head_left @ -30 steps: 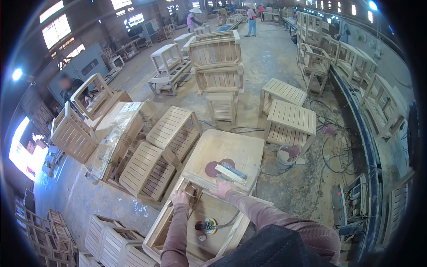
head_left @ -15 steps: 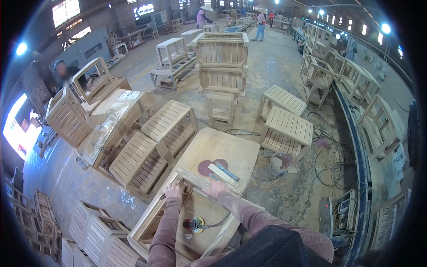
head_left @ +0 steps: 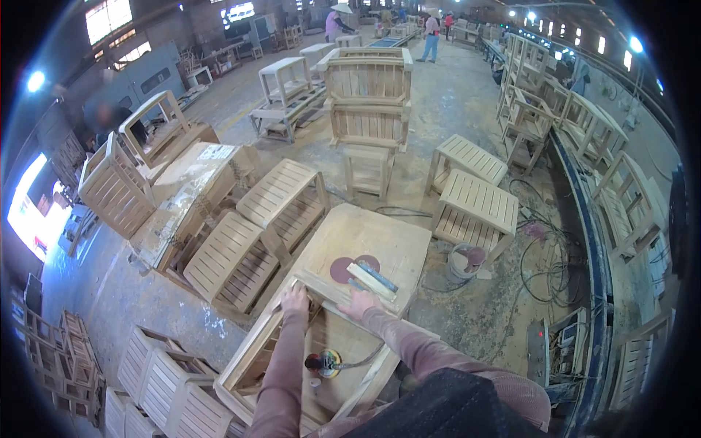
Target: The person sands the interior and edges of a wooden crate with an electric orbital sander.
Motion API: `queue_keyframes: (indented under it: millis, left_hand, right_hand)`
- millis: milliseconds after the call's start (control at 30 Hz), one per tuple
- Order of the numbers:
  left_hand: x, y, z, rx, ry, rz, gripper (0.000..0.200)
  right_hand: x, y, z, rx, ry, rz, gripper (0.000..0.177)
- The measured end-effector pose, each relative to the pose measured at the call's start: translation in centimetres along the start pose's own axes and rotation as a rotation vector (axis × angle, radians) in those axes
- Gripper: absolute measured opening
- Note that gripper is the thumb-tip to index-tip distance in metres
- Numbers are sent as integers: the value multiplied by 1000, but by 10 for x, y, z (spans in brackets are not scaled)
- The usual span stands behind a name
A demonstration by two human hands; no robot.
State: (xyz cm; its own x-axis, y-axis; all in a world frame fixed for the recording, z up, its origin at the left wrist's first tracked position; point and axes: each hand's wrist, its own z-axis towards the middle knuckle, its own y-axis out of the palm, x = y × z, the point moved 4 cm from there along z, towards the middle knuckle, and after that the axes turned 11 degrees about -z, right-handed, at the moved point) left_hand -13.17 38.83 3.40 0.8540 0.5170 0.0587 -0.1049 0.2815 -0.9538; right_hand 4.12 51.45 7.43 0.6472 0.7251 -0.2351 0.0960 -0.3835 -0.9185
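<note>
A wooden frame (head_left: 237, 365) lies tilted on the work table in front of me. My left hand (head_left: 295, 299) rests on its far corner, fingers bent over the rail. My right hand (head_left: 359, 304) touches the far rail, just below the wooden strips (head_left: 375, 278), with its fingers partly spread. Two dark red sanding discs (head_left: 342, 269) lie beside the strips on the table top (head_left: 398, 241). Inside the frame sits a round sander (head_left: 326, 363) with a hose running right.
Slatted wooden tables (head_left: 226, 252) stand to the left, and more (head_left: 478, 201) stand to the right beside a bucket (head_left: 464, 261). Hoses (head_left: 551, 281) lie on the floor at right. Stacked frames (head_left: 369, 95) stand ahead. Several people are farther back, one in pink (head_left: 431, 29).
The whole view has shifted slightly. My left hand has moved a little up and along the frame's corner; my right hand stays at the far rail near the strips.
</note>
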Motion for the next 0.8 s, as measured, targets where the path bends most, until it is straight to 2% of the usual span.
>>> queue_keyframes:
  millis: [67,200,333,433,467,567,600,700,800]
  left_hand:
    - [10,4,24,-92,-105,-5,17]
    - [7,-13,-4,-18,-133,-17,20]
    - [1,-26,-31,-77,-94,18,24]
    - [7,-16,-9,-30,-38,45,23]
    - [13,-18,7,-195,-92,30,23]
    - [21,-20,23,-270,-196,-27,22]
    - [13,-12,15,-155,-195,-87,21]
    - [-3,-18,-28,-68,-127,-2,20]
    - [-1,-24,-22,-173,-143,8,19]
  right_hand:
    - [-6,-1,-4,19,16,-5,70]
    - [-1,-10,-6,-22,10,-11,68]
    - [1,-11,-5,-16,27,-24,68]
    - [0,-10,-3,-10,-1,-7,70]
    - [0,-7,-2,-22,-1,4,70]
    - [-1,-7,-3,2,25,-1,68]
    - [0,-7,-5,17,41,-9,66]
    - [-1,-10,-3,-57,23,-11,67]
    - [-4,-19,-7,-36,8,1,67]
